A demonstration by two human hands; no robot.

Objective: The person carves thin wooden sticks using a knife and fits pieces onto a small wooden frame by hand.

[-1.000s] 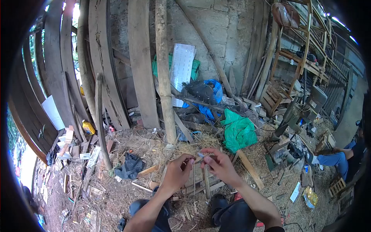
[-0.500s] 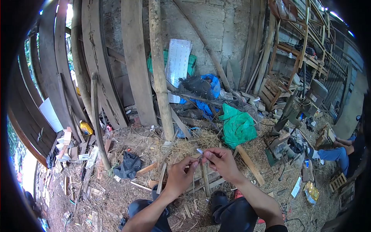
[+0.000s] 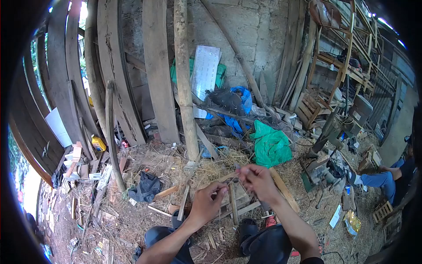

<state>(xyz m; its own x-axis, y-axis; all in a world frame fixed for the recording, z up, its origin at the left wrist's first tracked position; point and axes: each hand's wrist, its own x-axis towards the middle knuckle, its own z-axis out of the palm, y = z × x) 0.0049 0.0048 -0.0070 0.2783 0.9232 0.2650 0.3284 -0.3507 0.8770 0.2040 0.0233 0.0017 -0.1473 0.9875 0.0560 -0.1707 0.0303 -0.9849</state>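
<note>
Both my hands are raised over the littered ground in front of my knees, a small gap apart. My left hand [image 3: 208, 201] is closed, thumb and forefinger brought together; whatever is in the pinch is hidden or too small to name. My right hand [image 3: 260, 184] is closed with fingers bent and slightly blurred. A small pale piece [image 3: 238, 167] shows at its fingertips, its kind unclear. Below and between the hands stands a narrow wooden stick [image 3: 233, 204], among other wood strips on the ground.
A black plastic bag [image 3: 145, 187] lies to the left, a green plastic sheet [image 3: 271, 145] ahead right. A wooden pole [image 3: 184, 88] rises in front. Another person [image 3: 381, 179] sits at the far right, near a metal machine [image 3: 327, 136]. Wood scraps cover the ground.
My hands, which met at a small whitish piece, have moved apart. The right hand has turned and risen slightly; the left has lowered a little. The view has shifted slightly.
</note>
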